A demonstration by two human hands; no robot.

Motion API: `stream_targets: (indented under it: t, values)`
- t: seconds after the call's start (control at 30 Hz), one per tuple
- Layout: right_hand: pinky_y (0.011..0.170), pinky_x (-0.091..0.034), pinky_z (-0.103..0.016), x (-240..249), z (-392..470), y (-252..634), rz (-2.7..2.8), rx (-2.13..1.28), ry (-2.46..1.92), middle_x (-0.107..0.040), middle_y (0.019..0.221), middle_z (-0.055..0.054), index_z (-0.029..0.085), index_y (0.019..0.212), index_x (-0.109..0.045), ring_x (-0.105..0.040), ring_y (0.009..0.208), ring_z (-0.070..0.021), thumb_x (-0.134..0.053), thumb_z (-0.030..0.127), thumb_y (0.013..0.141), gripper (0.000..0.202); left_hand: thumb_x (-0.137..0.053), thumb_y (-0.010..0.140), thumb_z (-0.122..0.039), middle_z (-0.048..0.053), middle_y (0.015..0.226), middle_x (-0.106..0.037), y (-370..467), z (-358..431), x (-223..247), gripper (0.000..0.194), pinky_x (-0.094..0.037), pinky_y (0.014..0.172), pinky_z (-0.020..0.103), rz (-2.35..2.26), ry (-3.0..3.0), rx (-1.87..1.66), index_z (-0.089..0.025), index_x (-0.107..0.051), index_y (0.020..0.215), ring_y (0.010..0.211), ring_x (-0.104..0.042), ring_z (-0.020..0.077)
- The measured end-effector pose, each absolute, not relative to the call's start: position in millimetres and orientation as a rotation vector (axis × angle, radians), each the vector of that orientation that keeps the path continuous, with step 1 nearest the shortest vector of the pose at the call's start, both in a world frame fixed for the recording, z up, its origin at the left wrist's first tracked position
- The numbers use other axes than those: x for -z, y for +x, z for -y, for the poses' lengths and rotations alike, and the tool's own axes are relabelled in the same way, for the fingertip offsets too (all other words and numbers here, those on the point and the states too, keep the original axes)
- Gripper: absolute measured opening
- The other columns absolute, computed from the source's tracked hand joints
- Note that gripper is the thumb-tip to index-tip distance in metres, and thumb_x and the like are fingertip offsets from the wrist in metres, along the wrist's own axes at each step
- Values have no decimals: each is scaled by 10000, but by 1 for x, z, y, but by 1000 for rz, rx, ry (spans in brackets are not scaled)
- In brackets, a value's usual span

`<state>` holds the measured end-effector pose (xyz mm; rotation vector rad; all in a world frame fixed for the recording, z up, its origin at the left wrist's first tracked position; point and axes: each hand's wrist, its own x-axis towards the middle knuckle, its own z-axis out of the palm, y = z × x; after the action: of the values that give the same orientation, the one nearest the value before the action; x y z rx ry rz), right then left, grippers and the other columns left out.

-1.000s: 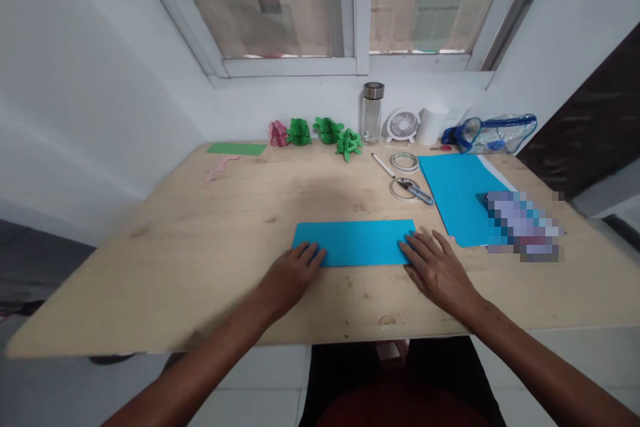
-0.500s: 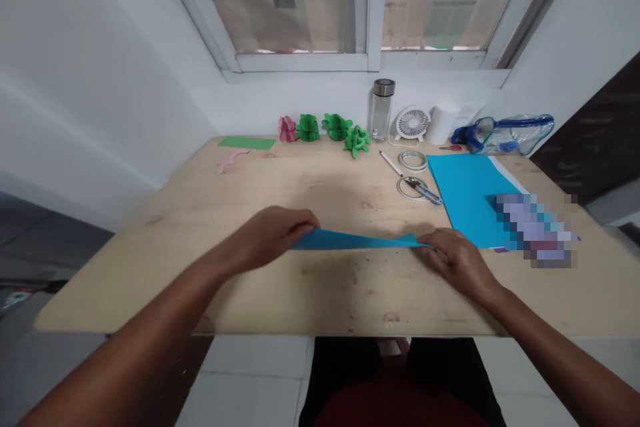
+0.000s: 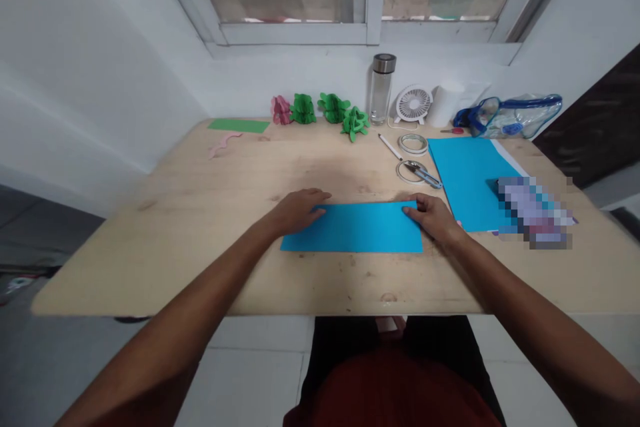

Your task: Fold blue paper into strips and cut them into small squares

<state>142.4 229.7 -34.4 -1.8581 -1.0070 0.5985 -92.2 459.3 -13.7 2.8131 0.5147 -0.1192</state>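
A blue paper strip (image 3: 357, 228) lies flat and lengthwise on the table in front of me. My left hand (image 3: 299, 209) rests at its upper left corner, fingers stretched past the far edge and the thumb apart from them on the paper. At the upper right corner, my right hand (image 3: 434, 216) pinches the strip, with the thumb on top and the fingertips at the far edge. Right of that hand lies a larger blue sheet (image 3: 473, 177) on other papers, partly covered by a blurred-out, pixelated item (image 3: 533, 210).
Green paper shapes (image 3: 333, 107) and a pink one (image 3: 281, 110) stand along the wall beside a glass bottle (image 3: 381, 97) and a small fan (image 3: 413, 105). Thread snips (image 3: 425, 175), tape rolls (image 3: 413, 143) and a pen (image 3: 390, 147) lie right of centre. A green strip (image 3: 239, 125) is far left.
The blue strip, held edge-on between both hands before, now lies flat with its broad face up. My left hand's fingers have spread from their grip. The view has tilted slightly downward.
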Motion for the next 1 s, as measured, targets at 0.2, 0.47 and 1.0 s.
stream_targets:
  t: [0.2,0.47,1.0]
  values:
    - [684,-545,-376,35,-222,141,1116,-325,-1978,-705,938,-100,164,1155,-622,-667,808,-227,-520,385,839,398,-318,965,-489,117,1531,-318,-101,-388,38,557,-236,1105,540,-441,2982,0,-224,-346,1454,1415,-252,310]
    - [1111,-277,-513,26,-213,69,1845,169,-1968,-504,1407,-131,145,1358,-501,-398,1335,-286,-427,296,936,454,-325,971,-470,116,1513,-352,-102,-359,50,564,-183,1117,598,-557,3080,-239,-202,-319,1467,1423,-243,303]
    - [1076,-272,-548,59,-231,51,2059,228,-2125,-418,1465,-171,98,1413,-432,-309,1382,-320,-344,467,957,593,-202,975,-532,93,1539,-300,-98,-360,60,628,-188,1131,573,-629,3007,-171,-165,-276,1479,1439,-211,248]
